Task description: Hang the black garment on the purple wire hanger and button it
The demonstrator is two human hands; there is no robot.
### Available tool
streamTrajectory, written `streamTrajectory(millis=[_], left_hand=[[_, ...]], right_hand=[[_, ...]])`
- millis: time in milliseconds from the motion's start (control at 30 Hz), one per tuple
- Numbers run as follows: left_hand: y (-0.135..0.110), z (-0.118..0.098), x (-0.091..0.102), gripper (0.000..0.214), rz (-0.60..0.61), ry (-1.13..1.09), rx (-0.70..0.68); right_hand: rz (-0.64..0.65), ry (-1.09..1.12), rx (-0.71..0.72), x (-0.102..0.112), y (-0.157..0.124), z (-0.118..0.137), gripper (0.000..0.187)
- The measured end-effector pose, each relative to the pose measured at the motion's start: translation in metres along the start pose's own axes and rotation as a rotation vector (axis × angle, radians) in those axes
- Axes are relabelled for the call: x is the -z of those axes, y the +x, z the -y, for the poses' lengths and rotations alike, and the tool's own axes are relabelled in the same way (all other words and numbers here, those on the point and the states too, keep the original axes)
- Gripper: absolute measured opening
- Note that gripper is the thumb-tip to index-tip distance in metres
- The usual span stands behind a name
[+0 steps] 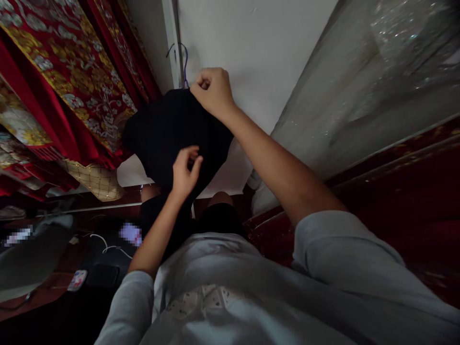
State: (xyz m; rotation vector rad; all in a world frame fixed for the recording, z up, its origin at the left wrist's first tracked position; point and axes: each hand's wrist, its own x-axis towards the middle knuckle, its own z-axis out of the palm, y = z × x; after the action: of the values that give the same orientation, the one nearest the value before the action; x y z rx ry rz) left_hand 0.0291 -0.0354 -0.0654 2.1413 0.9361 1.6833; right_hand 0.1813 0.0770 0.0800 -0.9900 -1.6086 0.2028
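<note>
A black shirt (168,129) hangs in front of me on a purple hanger (186,67), hooked at the edge of a white panel. My right hand (213,91) is closed at the shirt's upper right shoulder, with its fingers pinching the cloth. Lower down, my left hand (186,167) is in front of the shirt's body. Its fingers are loosely curled, the thumb stands apart from them, and I see nothing held there. Whether the left fingertips touch the cloth, I cannot tell.
Red garments (72,96) with gold and silver embroidery hang at the left. Clear plastic covers (359,96) hang along the right. On a dark surface at lower left lie a phone (131,234), a white cable (105,244) and a dark flat item (102,276).
</note>
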Motion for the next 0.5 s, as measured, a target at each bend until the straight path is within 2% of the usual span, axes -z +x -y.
streamTrajectory(millis=[100,167,200,267,400,467,500], left_hand=[[0.094,0.003,0.015,0.036,-0.068,0.038,-0.115],[0.143,0.009,0.021,0.029,-0.021,0.095,-0.176],[0.159,0.012,0.023,0.027,0.021,0.145,-0.199],[0.174,0.016,0.027,0.030,0.092,0.239,-0.230],[0.168,0.010,0.029,0.033,0.153,0.336,-0.264],[0.168,0.003,0.031,0.036,0.130,0.340,-0.278],[0.172,0.000,0.036,0.038,0.080,0.331,-0.285]], right_hand=[[-0.042,0.085,-0.129,-0.001,-0.005,0.005,0.039],[-0.063,0.214,-0.239,-0.004,-0.010,0.008,0.037],[-0.066,0.296,-0.299,-0.006,-0.013,0.009,0.036],[-0.067,0.448,-0.404,-0.010,-0.018,0.009,0.035],[-0.079,0.617,-0.492,-0.025,-0.028,0.002,0.034],[-0.106,0.626,-0.523,-0.039,-0.040,-0.004,0.033],[-0.114,0.609,-0.555,-0.047,-0.048,-0.007,0.032]])
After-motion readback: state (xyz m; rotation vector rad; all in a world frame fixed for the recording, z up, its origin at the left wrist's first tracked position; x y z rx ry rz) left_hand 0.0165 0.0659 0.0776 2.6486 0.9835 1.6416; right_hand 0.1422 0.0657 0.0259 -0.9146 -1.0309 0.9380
